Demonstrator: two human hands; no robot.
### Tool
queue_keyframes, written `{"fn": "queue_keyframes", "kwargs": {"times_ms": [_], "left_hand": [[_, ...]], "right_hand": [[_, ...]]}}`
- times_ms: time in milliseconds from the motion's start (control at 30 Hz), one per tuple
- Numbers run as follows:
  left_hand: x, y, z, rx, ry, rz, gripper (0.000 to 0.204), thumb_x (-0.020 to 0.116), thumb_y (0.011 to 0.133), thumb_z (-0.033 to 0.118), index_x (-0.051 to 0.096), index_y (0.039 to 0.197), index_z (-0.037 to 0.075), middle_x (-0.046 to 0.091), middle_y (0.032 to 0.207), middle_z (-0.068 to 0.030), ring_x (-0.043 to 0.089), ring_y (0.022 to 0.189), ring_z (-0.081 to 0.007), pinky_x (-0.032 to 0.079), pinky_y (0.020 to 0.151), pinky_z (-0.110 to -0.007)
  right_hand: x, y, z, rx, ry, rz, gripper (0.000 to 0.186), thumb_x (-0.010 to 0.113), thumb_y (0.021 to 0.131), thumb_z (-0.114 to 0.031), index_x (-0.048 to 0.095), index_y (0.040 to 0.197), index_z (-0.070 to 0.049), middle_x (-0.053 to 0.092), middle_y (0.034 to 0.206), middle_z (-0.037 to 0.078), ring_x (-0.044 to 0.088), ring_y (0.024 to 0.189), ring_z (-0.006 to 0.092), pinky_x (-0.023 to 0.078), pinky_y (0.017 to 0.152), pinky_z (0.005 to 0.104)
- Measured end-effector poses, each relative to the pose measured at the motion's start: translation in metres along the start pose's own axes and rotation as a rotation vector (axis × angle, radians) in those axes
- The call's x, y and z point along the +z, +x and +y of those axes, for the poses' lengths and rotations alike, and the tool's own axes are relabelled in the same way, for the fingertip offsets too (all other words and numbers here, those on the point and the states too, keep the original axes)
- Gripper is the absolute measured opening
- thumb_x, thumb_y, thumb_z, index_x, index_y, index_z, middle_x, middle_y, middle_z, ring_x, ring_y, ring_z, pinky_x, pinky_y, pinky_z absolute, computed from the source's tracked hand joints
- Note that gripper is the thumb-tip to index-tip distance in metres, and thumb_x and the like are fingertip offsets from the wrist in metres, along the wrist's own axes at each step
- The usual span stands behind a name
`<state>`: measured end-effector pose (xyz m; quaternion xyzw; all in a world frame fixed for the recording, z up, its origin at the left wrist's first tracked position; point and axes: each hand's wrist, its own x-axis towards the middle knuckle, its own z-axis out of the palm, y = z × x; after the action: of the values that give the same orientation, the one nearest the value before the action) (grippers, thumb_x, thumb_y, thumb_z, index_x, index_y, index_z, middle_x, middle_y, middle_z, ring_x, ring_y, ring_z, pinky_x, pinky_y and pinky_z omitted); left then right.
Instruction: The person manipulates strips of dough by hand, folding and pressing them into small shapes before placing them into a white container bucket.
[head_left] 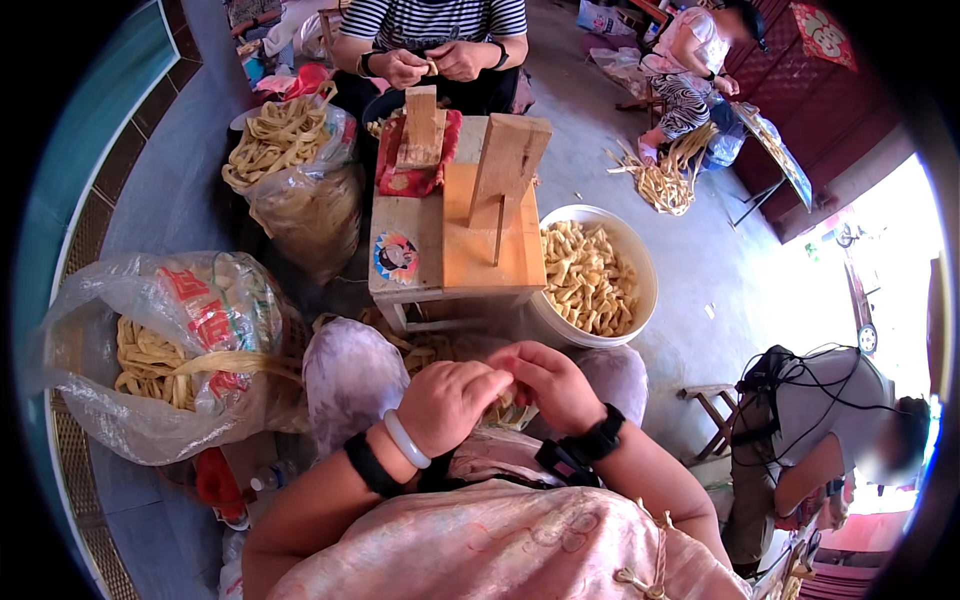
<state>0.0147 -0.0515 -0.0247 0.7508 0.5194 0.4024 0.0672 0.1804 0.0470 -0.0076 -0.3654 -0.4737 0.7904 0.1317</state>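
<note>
pale yellow strip (508, 408) lies pinched between left hand (448, 403) and right hand (553, 385), each grip closed on it, above the lap

The left hand (452, 400) and the right hand (553, 385) close together over a pale strip (503, 408), so most of the strip is hidden and its shape cannot be told. The fingertips are also covered. The lower part of the white bucket (640, 262) is hidden behind the knees. The plastic bag (120, 420) hides part of the strips inside it. The person at the right (810, 430) is blurred at the face and cut off by the dark rim.
</note>
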Motion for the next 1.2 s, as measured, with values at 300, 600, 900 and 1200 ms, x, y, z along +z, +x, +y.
{"fn": "queue_keyframes", "kwargs": {"times_ms": [300,600,900,1200], "left_hand": [[0.035,0.001,-0.038,-0.847,-1.023,-0.053,0.013,0.066,0.089,0.006,0.061,0.100,0.003,0.061,0.095,0.0004,0.056,0.091,-0.0114,0.048,0.077,-0.028],[0.013,0.004,-0.035,-0.794,-1.469,0.078,0.023,0.066,0.090,0.009,0.061,0.111,0.002,0.060,0.110,0.0002,0.052,0.093,-0.0074,0.042,0.084,-0.022],[0.013,0.000,-0.045,-0.588,-1.295,0.067,0.017,0.061,0.094,0.010,0.062,0.109,0.003,0.061,0.110,-0.0023,0.058,0.092,-0.0084,0.047,0.084,-0.025],[0.011,0.012,-0.045,-0.511,-0.687,0.251,0.021,0.050,0.102,0.021,0.063,0.105,0.005,0.062,0.080,0.0038,0.046,0.065,-0.0007,0.038,0.059,-0.017]], "right_hand": [[0.001,0.021,0.010,-1.020,-1.069,0.266,0.031,0.058,0.072,0.007,0.053,0.101,-0.002,0.055,0.086,0.017,0.056,0.078,0.0355,0.047,0.068,0.0427],[0.002,0.021,-0.008,-1.034,-0.888,0.095,0.029,0.070,0.071,0.005,0.059,0.097,-0.003,0.063,0.089,0.013,0.063,0.081,0.0338,0.051,0.072,0.0390],[-0.010,0.022,-0.007,0.065,0.246,-0.281,0.027,0.053,0.098,-0.029,0.057,0.093,-0.002,0.061,0.080,0.014,0.063,0.072,0.0300,0.049,0.066,0.0399],[0.009,0.001,-0.017,-0.620,-0.938,-0.035,0.022,0.057,0.095,-0.018,0.058,0.081,-0.001,0.058,0.069,0.013,0.058,0.062,0.0299,0.046,0.058,0.0381]]}}
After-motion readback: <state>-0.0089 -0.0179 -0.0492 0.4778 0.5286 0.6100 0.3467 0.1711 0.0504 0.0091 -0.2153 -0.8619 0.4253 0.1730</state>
